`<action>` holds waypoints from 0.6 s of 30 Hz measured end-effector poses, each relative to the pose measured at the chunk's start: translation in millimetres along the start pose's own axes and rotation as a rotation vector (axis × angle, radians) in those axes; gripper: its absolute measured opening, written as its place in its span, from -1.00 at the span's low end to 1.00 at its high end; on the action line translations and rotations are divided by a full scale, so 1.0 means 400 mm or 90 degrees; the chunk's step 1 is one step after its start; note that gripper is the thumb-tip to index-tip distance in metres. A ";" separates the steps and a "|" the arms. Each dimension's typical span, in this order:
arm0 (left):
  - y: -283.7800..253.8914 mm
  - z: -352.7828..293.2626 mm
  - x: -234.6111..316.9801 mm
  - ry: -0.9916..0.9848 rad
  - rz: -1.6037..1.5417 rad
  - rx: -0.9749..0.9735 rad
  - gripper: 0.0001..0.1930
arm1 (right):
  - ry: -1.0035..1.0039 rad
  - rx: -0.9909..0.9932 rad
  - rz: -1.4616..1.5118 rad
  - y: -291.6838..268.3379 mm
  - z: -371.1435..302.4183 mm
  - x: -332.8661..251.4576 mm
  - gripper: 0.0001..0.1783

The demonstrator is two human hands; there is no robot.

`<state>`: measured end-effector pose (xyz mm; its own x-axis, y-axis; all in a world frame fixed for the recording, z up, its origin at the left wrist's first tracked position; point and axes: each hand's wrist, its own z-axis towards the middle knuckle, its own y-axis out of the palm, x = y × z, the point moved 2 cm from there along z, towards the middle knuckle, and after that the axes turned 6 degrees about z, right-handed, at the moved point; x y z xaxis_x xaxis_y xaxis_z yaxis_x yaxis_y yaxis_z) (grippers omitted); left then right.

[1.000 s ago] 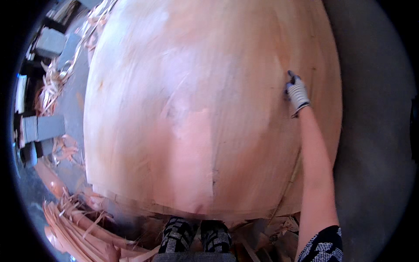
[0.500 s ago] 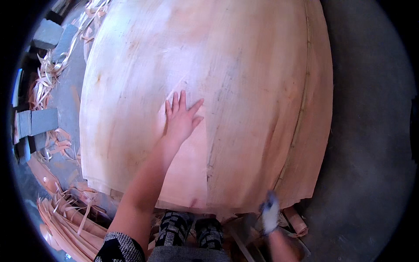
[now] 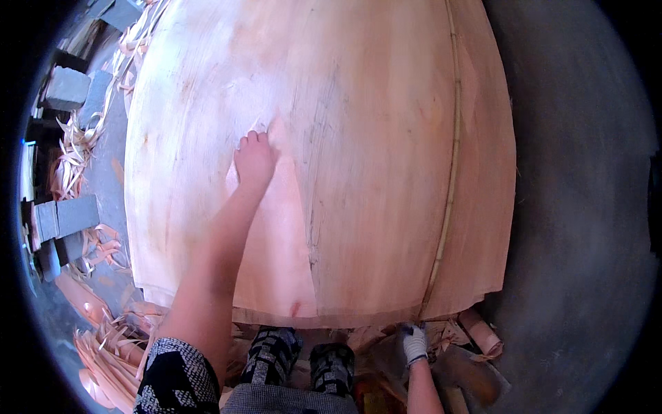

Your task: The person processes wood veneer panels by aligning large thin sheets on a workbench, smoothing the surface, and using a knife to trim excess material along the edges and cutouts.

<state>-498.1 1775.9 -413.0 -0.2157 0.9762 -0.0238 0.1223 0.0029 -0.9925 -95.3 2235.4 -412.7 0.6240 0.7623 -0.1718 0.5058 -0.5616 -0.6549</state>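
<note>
A broad stack of pale wood veneer sheets [image 3: 372, 207] lies in front of me. On it is a pinker, tapering veneer piece [image 3: 272, 255], widest at the near edge. My bare left hand [image 3: 255, 157] is closed at this piece's pointed far end, its fingers curled over and its grip partly hidden. A long, thin bamboo stick [image 3: 453, 145] runs lengthwise over the stack, right of centre. At the stick's near end, by the stack's front edge, my right hand [image 3: 414, 343] in a white, dark-fingered glove is closed around it; its fingertips are hard to see.
Grey blocks [image 3: 77, 214] stand along the left side amid curly veneer scraps [image 3: 69, 155]. A pile of veneer strips [image 3: 110, 369] lies at lower left. A rolled veneer piece [image 3: 480, 332] rests by the stack's near right corner. Grey floor [image 3: 579, 207] extends to the right.
My left hand has gone from spread flat to curled at the tip of the veneer piece. My right hand has come to the bamboo stick's near end, and the stick lies further left on the stack.
</note>
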 end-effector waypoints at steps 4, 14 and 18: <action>-0.037 -0.030 -0.066 -0.065 -0.147 -0.044 -0.80 | -0.003 0.055 0.112 0.014 0.015 0.033 -0.71; -0.078 -0.886 -0.431 -0.088 -0.139 -0.399 -0.68 | -0.273 0.290 -0.006 -0.232 -0.349 -0.097 -0.78; -0.185 -1.020 -0.447 -0.150 -0.165 -0.472 -0.69 | -0.223 0.320 0.153 -0.371 -0.447 -0.098 -0.72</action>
<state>-73.4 1689.8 -286.4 -0.5134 0.8536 0.0887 0.6315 0.4457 -0.6344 -88.3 2231.4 -177.2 0.4112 0.7415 -0.5302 -0.0173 -0.5752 -0.8178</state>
